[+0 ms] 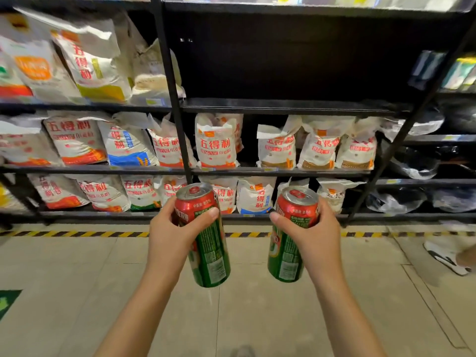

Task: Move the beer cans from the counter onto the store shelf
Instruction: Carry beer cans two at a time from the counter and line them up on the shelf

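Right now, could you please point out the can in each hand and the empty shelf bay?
Left-hand can (210,256), head view, green body below the thumb.
Right-hand can (284,261), head view, green lower body.
Empty shelf bay (283,105), head view, front edge of its board.

A black metal shelf unit (283,106) stood along the aisle, its upright posts dividing it into bays. White flour bags (216,141) with red lettering sat upright in rows on the two lower boards and leaned on the left upper board. The upper board in the middle bay was bare. Dark plastic-wrapped bundles (396,199) lay on the right-hand boards. Below, the tiled floor (77,266) carried a yellow-and-black striped tape line (77,233).
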### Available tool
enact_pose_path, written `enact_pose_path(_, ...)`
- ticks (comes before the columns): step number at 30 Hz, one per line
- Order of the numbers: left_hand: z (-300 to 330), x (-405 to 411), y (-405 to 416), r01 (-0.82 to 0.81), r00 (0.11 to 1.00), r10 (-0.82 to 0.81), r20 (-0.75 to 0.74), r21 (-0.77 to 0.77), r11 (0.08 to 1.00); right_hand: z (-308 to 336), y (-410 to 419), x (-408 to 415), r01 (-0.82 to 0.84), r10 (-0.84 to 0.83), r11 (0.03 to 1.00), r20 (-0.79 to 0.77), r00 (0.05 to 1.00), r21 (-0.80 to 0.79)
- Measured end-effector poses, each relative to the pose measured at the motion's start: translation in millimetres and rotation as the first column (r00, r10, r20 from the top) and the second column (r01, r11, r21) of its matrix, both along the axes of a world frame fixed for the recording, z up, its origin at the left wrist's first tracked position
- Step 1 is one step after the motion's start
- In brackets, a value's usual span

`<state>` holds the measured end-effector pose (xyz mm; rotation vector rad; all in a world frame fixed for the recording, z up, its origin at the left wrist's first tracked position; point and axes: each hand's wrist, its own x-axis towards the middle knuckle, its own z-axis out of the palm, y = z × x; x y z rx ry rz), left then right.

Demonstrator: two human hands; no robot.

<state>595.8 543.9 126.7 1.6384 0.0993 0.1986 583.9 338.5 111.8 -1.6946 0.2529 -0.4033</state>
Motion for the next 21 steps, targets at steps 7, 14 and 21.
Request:
enact_pose_path(7,11.6,124.6,14.0,-0.12,0.993,0.12,-0.007,-0.019,0.993,11.6,2.2,142.0,-0.085,0.085,0.996,0.004,0.996,0.021)
enact_pose_path(14,2.7,244.4,33.9,-0.145,0.989,0.145,-0.001,-0.03,0.989,9.2,23.3,263.6,-0.149,0.148,0.989,-0.013,0.989,-0.023)
enact_pose_path(21,0.7,390.3,61.4,-0.072,0.996,0.073,0.041,-0.031,0.997,7.6,56.6,401.5,-0.118,0.121,0.99,0.035,0.992,-0.073)
